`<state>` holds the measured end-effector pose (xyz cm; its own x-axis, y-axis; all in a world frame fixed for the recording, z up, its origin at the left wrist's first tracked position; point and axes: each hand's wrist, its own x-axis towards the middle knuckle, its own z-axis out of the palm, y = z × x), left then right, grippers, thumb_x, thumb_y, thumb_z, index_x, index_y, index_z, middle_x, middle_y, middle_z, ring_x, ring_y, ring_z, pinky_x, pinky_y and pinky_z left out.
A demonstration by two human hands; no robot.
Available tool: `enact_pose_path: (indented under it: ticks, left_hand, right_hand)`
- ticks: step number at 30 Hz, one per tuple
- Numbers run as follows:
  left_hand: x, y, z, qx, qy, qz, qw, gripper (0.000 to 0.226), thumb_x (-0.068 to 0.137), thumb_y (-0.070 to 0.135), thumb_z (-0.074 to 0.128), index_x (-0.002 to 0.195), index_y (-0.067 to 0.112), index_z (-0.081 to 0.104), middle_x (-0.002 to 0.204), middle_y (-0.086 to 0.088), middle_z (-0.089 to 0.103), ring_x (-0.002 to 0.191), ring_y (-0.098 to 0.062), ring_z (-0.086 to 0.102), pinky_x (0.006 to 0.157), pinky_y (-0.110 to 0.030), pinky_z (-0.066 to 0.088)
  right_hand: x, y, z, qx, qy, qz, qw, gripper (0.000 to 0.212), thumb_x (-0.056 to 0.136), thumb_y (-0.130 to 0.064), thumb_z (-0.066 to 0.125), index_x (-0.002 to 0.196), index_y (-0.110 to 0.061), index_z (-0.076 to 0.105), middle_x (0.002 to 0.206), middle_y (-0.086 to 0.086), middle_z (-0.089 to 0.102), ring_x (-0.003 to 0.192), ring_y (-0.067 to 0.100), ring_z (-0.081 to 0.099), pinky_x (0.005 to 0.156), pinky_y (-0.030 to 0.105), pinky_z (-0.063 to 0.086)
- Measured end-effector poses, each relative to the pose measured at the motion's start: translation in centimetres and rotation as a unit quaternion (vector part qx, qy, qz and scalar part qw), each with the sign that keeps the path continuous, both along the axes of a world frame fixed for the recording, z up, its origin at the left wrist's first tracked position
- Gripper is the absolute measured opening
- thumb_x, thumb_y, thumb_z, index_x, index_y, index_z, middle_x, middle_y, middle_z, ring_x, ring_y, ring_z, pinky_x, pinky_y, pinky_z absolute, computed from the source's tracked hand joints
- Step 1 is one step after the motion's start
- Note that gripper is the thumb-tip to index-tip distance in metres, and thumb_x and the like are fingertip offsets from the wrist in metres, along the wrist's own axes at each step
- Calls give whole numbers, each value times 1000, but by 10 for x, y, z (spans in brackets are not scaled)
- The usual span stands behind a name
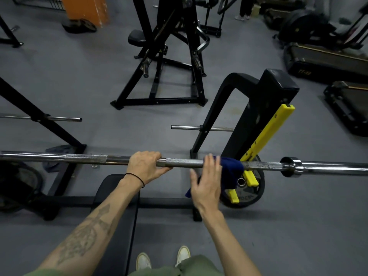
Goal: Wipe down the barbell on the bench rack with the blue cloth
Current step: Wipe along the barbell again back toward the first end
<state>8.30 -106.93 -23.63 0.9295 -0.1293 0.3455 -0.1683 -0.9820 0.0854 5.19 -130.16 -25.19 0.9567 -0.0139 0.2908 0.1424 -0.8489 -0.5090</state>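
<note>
Barbell (85, 158) shaft bare and open from the left hand (146, 167) out toward the left edge. Between the two hands only a short knurled stretch is free. Right hand (207, 182) and blue cloth (232, 168) cover the bar just inside the yellow rack hook (266, 134). Black upright (264, 108) blocks passage behind there. Weight plate (253, 194) crowds the space below. Past the collar (291, 166), the sleeve runs clear.

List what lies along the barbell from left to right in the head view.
Left knurled section → left hand gripping the barbell → right knurled section → right hand open against the blue cloth → yellow rack hook → collar → bare sleeve.
</note>
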Motion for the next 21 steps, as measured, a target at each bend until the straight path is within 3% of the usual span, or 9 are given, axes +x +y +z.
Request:
enact_pose_path:
  ticks: [3,5,8,10,14,16,19,21]
  left_hand:
    - [-1,0,2,2,1,-8,1000,55,78,82,51,67,28,54,58,9,56,51,-16,54,52,-26,35]
    - [0,-2,5,3,10,-3,1000,55,78,82,51,67,28,54,58,10,55,51,-14,52,51,-27,35]
    - [0,-5,5,2,18,8,1000,57,78,84,49,67,28,53,58,10,54,51,-15,51,51,-28,38]
    - [-1,-5,5,0,19,13,1000,56,78,83,51,66,28,52,57,9,54,51,-15,51,51,-29,38]
    - [-2,-4,6,5,35,8,999,55,77,82,52,67,29,51,58,10,54,50,-14,50,52,-27,33]
    - [-3,-3,8,8,42,8,999,55,77,84,49,69,29,54,59,10,55,51,-13,48,52,-27,32]
    - [-2,-5,14,25,62,15,998,59,74,86,46,75,28,58,62,11,54,54,-13,48,53,-27,32]
    - [0,-6,20,38,109,28,993,64,73,90,42,80,28,55,65,11,53,58,-13,51,54,-28,36]
  right_hand:
    - [4,-32,1,-122,-42,109,986,72,108,-58,23,160,-10,35,168,6,29,159,20,16,130,42,8]
    - [14,-65,1,-152,-58,82,983,68,109,-55,24,158,-11,40,165,7,37,158,20,21,130,45,9]
    - [15,-59,2,-60,-21,-35,997,75,107,-59,19,157,-7,40,164,9,37,158,21,16,130,48,7]
    - [9,-21,2,-10,-10,-50,999,81,105,-64,19,157,-5,38,166,10,33,160,22,10,130,45,3]
    - [2,-16,-1,-106,-33,107,988,76,106,-61,27,160,-8,32,168,7,27,159,21,13,130,41,6]
    - [10,-49,-1,-171,-58,128,975,70,108,-55,29,160,-9,34,167,8,32,158,22,19,130,43,10]
    - [14,-69,0,-114,-32,6,993,71,108,-57,21,160,-9,32,168,8,29,159,21,14,130,44,6]
    - [11,-40,-1,-46,-8,-60,997,79,106,-63,18,161,-7,29,170,9,24,160,20,4,130,42,0]
